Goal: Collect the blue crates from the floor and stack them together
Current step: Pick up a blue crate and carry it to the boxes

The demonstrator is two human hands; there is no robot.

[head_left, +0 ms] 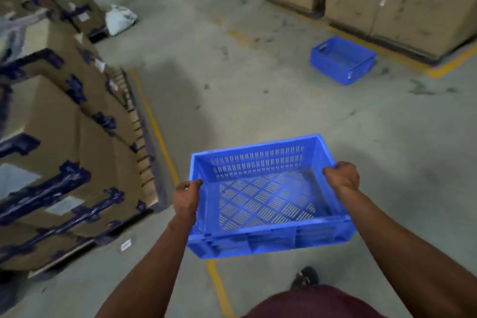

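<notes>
Both hands are holding one empty crate [263,199] clear of the floor [258,100] in front of me, my left hand [186,197] curling over its left rim and my right hand [342,175] over its right rim. To carry it well I am trying to keep it level and close, grip even on both sides. Ahead and to my right, well apart, a second crate [342,59] is sitting by the cartons [402,0], probably my stacking target.

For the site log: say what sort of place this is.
Most likely a warehouse. Large cardboard boxes stand on pallets along a concrete floor marked with yellow lines, and a blue crate sits on the floor.
</notes>
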